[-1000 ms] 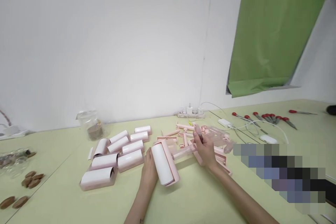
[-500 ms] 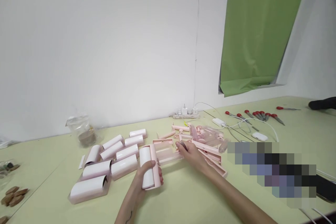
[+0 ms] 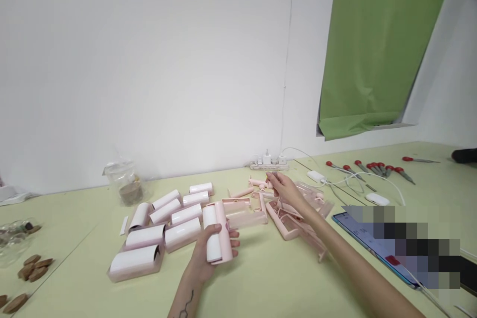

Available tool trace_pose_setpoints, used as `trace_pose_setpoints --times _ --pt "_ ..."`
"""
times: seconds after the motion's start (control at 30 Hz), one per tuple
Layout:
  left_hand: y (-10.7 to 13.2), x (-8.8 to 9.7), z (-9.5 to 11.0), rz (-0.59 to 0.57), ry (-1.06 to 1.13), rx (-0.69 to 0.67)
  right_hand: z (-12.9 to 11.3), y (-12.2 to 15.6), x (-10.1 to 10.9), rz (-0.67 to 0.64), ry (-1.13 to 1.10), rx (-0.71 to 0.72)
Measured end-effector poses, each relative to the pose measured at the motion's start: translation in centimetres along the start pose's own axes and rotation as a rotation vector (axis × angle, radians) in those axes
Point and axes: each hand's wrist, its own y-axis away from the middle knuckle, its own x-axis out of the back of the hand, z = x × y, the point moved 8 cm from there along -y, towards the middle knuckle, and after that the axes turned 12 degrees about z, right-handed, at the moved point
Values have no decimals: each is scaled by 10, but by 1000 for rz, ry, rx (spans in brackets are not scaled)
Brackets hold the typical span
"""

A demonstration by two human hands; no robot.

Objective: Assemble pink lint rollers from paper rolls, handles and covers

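L hand (image 3: pixel 203 254) grasps roll (image 3: pixel 213 244) + pink holder (image 3: pixel 225 248) together: thumb over white side, fingers round far side. Unit stands near-vert., slight tilt, seemingly just off table (image 3: pixel 268 288), R of the wrapped rolls (image 3: pixel 136 262). R hand (image 3: pixel 288 191) out over far end of pink parts (image 3: pixel 283 223), fingertips bent close tog.; can't tell if anything's pinched or they're only reaching. To do well (my judgement): keep L grip firm on holder, thumb light so paper doesn't crease; keep fingers off dark spot on holder's side, poss. a hole; w/ R, lift one pc straight up, no dragging thru pile, as parts look tangled; keep forearm high over frames. Hard to see: R palm + whatever's under it; pile partly behind R hand/forearm; holder's far side; contents of bag (image 3: pixel 130 191) unclear. Phone (image 3: pixel 356 231) part lost under pixel blocks, as is dark thing beside it. Black obj. (image 3: pixel 465 155) cut by R edge, ID unknown.
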Motion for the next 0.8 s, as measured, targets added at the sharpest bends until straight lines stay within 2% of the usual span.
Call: trace_pose_setpoints --times 0.1,0.2,0.27,0.33,0.43,0.53,0.6,0.67,0.8 --pt "-6 7 -3 112 -14 -33 3 -31 -15 -60 197 -7" --pt "-11 13 -8 148 -60 -54 8 -49 -34 -113 336 -27" --pt "-13 15 -9 155 -92 -71 9 -53 -39 -121 378 -19" --pt "-13 15 -8 144 -114 -101 6 -55 -34 -103 383 11" --pt "-10 8 -4 86 -144 -165 -9 -49 -14 -48 323 89" --pt "-7 2 -1 56 -151 -215 -35 -27 4 -27 205 205" --pt "-6 0 -2 46 -145 -225 -55 -3 8 -51 132 282" --pt "-7 -3 -3 34 -140 -229 -74 27 2 -113 82 380" --pt "-6 -7 -4 31 -115 -283 -101 85 -27 -230 134 699"
